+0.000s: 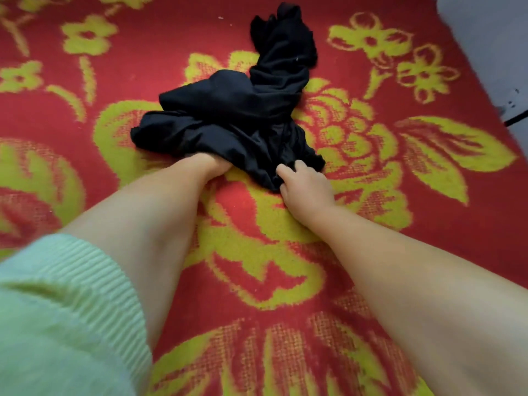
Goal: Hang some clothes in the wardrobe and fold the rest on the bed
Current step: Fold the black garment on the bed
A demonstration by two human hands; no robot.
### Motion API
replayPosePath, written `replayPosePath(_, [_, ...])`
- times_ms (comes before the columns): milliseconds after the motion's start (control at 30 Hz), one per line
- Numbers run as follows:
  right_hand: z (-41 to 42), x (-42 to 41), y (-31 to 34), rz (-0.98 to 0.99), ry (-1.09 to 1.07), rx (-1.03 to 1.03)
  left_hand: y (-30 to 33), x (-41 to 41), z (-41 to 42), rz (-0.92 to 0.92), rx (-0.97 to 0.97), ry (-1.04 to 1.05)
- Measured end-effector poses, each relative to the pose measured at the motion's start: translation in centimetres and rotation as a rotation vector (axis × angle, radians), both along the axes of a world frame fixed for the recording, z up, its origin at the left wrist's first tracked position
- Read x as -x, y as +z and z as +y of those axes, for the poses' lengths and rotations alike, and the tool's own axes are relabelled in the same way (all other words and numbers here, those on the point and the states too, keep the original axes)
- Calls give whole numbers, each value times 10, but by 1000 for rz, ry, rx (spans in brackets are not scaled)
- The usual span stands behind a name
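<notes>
Your right hand (307, 187) pinches the near hem of the black garment (237, 110), your left hand (213, 167) has its fingers hidden under it, and its length runs straight away from you.

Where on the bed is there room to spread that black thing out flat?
Bare red-and-yellow blanket lies left of the black garment, and more lies right of it toward the bed's edge. It is crowded near its front edge, where the left hand goes under it and the right hand grips it.

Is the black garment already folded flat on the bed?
No, the black garment lies crumpled on the red blanket, with both hands at its near edge.
</notes>
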State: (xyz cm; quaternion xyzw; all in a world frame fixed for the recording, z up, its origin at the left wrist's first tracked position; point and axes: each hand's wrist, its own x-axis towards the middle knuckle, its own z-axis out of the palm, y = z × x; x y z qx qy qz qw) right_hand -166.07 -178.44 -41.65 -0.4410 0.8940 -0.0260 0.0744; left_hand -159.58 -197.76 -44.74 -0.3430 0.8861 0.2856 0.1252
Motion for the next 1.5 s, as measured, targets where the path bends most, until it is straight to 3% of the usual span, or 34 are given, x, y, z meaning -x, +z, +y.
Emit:
replayPosePath(100, [11, -21, 11, -63, -37, -139, 26, -18, 26, 70, -159, 258])
replayPosePath(167, [31, -47, 23, -166, -39, -225, 54, -44, 56, 203, -570, 531])
replayPosePath(233, [57, -87, 44, -304, 16, -265, 80, -75, 84, 340, -1023, 664])
replayPosePath(267, [69, -111, 53, -387, 46, -267, 87, -90, 100, 420, -1153, 735])
replayPosePath(333, [105, -159, 82, -551, 87, -262, 102, -124, 141, 533, -1229, 942])
replayPosePath(433, [168, -209, 135, -716, 146, -250, 138, -178, 205, 614, -1173, 1070])
replayPosePath(567, [254, -241, 224, -655, 201, -233, 237, -244, 274, 627, -1084, 764])
replayPosePath(767, [303, -249, 367, -534, -94, 341, 396, -333, 346, 537, -897, 350])
replayPosePath(867, [305, -272, 405, -666, -108, 444, 431, -375, 369, 565, -840, 319])
replayPosePath(933, [307, -300, 419, -771, 15, 324, 449, -408, 380, 599, -805, 338])
replayPosePath(1033, [307, -329, 427, -757, 167, 242, 470, -446, 390, 604, -749, 309])
replayPosePath(1200, [297, -385, 452, -1082, 81, 481, 502, -520, 402, 643, -666, 324])
replayPosePath(1367, [266, -428, 499, -998, 122, 664, 519, -610, 388, 551, -631, 240])
replayPosePath(1500, [246, -465, 533, -908, 240, 810, 532, -674, 367, 555, -471, 351])
